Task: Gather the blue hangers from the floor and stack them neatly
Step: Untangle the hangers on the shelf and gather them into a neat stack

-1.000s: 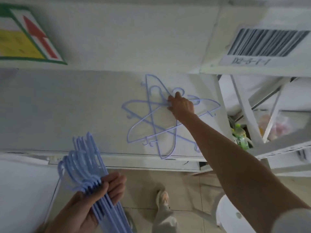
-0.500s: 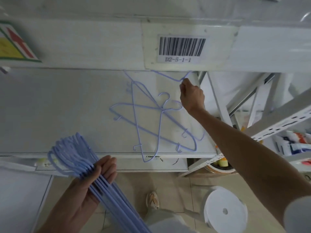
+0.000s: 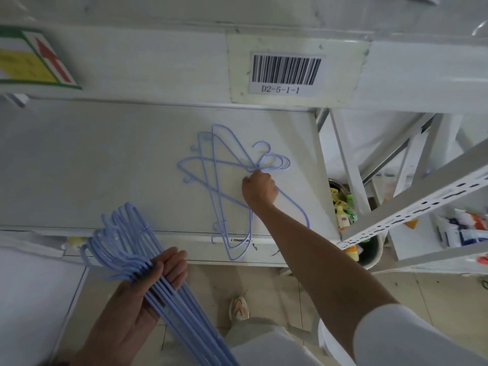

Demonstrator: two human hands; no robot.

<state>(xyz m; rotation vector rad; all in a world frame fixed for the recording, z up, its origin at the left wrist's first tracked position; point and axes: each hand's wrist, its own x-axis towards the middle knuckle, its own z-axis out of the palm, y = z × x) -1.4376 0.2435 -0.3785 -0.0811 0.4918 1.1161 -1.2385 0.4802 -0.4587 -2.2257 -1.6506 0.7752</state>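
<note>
Right hand (image 3: 260,190) fingertips hidden behind knuckles; grip on loose hangers (image 3: 227,180) unresolved. Stacked hangers (image 3: 148,262) cut off at bottom edge. Sign (image 3: 34,62) cropped at left edge. Bin (image 3: 369,256) contents too small to identify.

A warehouse or stockroom. A white metal shelf (image 3: 158,167) carries a barcode label (image 3: 286,73) reading D2-5-1-1 on the beam above it. Left of the label is a yellow sign with a red arrow (image 3: 34,62). Right of the label stands perforated steel racking (image 3: 412,207) holding packaged goods (image 3: 464,228). Below the shelf is a tiled floor (image 3: 211,291).
</note>
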